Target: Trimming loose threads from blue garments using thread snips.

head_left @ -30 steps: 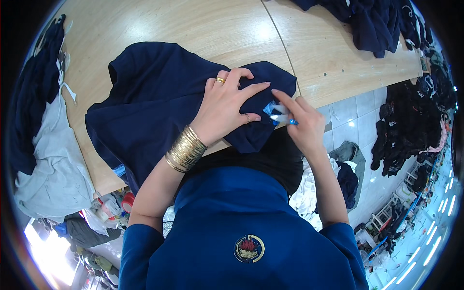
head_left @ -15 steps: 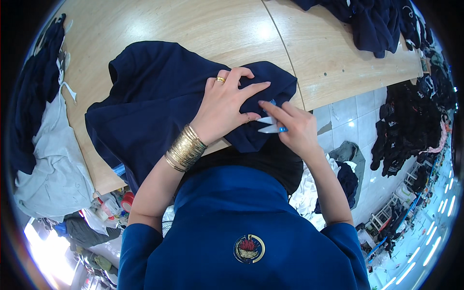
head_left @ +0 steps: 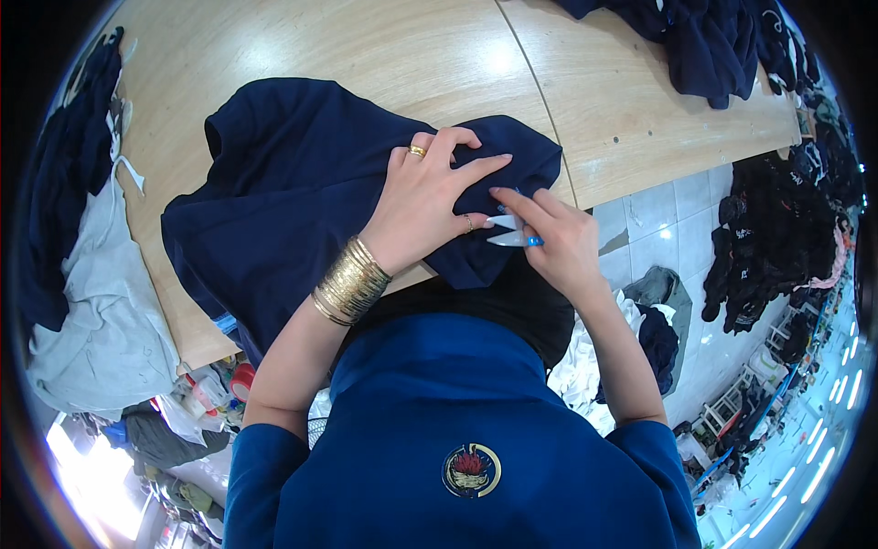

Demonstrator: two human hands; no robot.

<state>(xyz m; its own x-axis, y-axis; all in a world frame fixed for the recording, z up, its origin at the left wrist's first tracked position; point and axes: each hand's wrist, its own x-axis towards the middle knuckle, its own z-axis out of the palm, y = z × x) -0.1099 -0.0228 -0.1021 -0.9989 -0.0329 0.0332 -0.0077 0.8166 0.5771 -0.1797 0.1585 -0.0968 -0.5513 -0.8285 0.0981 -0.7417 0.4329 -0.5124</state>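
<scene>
A dark navy garment [head_left: 293,197] lies spread and wrinkled over the near edge of the wooden table. My left hand [head_left: 425,197] rests on its right part, fingers spread over the cloth. There is a ring on one finger and a stack of gold bangles on the wrist. My right hand [head_left: 558,238] holds a small pair of thread snips [head_left: 508,240] with pale blades and blue on the grip. The blades are parted and point left, their tips close to my left thumb. Whether a thread lies between them is too small to tell.
The pale wooden table [head_left: 384,55] has a seam right of the garment. More navy clothing [head_left: 713,55] is heaped at the far right. Grey cloth [head_left: 101,302] hangs over the left edge. Dark garments [head_left: 768,238] are piled beyond the tiled floor [head_left: 654,220] on the right.
The snips have shifted slightly in my right hand, and less of their blue upper part shows. My left hand and the garment stay in place.
</scene>
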